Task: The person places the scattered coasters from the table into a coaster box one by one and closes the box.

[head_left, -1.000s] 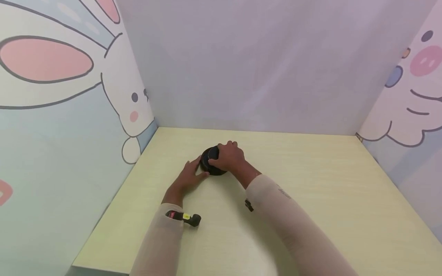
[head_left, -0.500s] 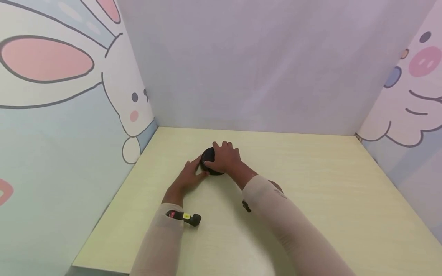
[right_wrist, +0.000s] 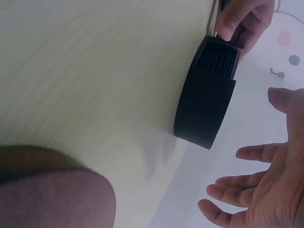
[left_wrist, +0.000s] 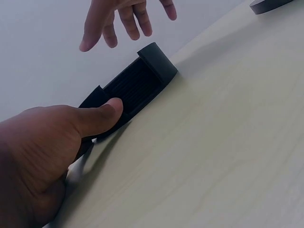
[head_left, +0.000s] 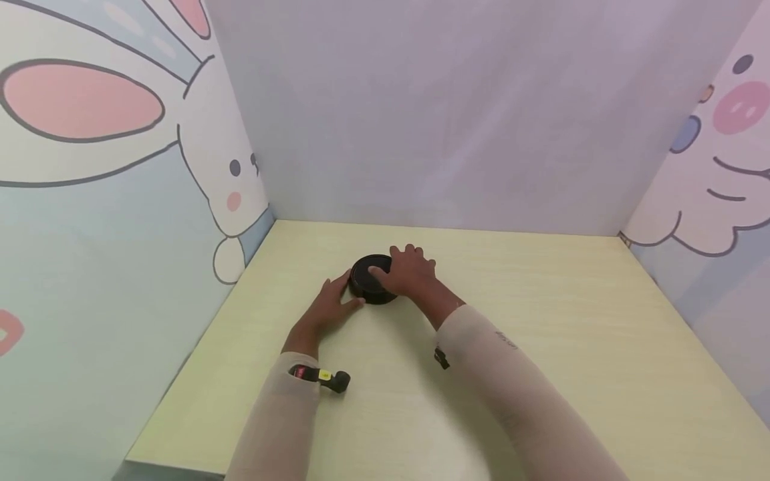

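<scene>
A round black coaster holder (head_left: pixel 374 280) stands on the table, with a black disc lying within its rim in the head view. Through a cutout in its side, both wrist views show a dark ribbed stack (left_wrist: pixel 135 85). My left hand (head_left: pixel 327 307) grips the holder from the left, its thumb against the side wall near the cutout. Just above and right of the holder, my right hand (head_left: pixel 412 272) is spread and holds nothing. The right wrist view shows its fingers (right_wrist: pixel 259 153) apart from the holder.
A dark flat disc (left_wrist: pixel 271 4) lies on the table in the left wrist view; the head view does not show it. A blurred rounded brown-grey shape (right_wrist: pixel 57 199) fills the right wrist view's lower left. Walls with cartoon animals (head_left: pixel 228 153) enclose the pale table (head_left: pixel 541 300).
A second ago my right hand held a black disc over the holder. It has lowered the disc into the rim, let go and shifted right. My left hand has stayed in place.
</scene>
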`<state>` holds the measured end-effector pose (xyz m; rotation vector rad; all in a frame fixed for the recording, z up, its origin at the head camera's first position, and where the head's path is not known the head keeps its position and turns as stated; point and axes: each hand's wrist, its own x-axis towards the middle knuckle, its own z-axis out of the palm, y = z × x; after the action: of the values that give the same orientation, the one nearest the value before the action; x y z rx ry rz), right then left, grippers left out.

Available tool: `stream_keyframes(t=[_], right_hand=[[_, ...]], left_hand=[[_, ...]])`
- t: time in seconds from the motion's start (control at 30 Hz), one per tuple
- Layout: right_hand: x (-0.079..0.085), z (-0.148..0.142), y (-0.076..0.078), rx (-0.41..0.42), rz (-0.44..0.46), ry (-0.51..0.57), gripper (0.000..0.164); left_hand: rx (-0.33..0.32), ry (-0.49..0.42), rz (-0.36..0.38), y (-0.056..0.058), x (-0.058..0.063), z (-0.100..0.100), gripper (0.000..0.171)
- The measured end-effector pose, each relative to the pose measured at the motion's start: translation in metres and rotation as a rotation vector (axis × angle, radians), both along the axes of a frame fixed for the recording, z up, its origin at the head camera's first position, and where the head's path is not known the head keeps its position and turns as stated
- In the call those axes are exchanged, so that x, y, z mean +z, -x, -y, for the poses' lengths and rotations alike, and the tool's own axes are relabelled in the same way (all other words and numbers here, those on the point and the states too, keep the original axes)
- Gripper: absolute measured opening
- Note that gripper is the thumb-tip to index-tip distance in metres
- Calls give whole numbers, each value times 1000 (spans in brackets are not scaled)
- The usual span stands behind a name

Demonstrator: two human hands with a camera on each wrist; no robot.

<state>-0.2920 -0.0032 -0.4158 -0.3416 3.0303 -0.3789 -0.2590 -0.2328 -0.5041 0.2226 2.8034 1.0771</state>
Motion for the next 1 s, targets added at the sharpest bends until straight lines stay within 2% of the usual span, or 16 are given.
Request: stream_keyframes(t=[0.17,0.4,0.77,1.0], right_hand=[[1,-8,0,-26,16,36,85],[10,-25,-6,-39,40,42,90],[22,-54,-29,-13,99,31,98],[24,-76,-43,-8,135,5,98]], left_hand=[[27,2,17,-1,1,0,93],[15,-8,5,0,1,-2,93],[15,-2,8,0,0,-3,94],[4,-3,-11,-1,-2,-3,95]])
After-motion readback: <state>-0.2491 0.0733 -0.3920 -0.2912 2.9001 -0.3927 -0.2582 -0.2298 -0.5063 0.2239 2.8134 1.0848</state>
